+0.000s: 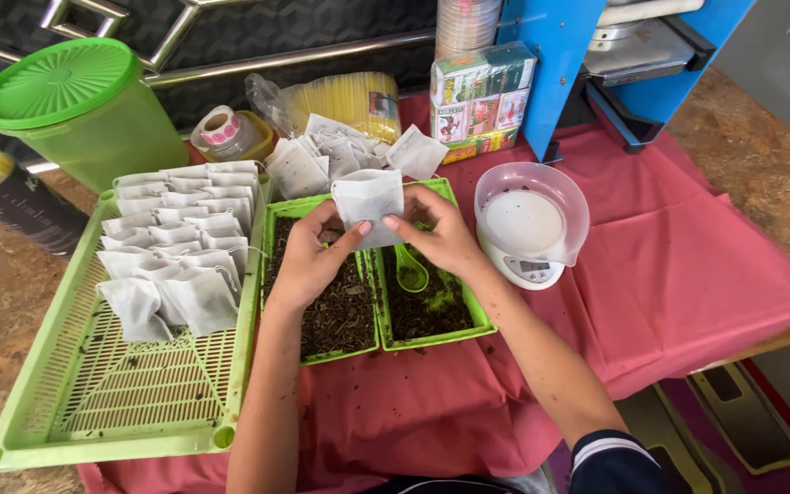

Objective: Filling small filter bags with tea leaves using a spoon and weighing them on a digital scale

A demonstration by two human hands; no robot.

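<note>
Both hands hold one white filter bag (369, 207) above the two small green trays (427, 340) of dark loose tea: the left hand (308, 261) pinches its lower left edge, the right hand (441, 233) its right side. A green scoop (410, 270) lies in the right tray, under the right wrist. Left of these, a slotted green tray (93, 402) carries rows of filled bags (180, 252) across its far half. A white scale (528, 224) sits right of the trays; the red cloth (688, 274) beyond it reaches the table's right edge.
</note>
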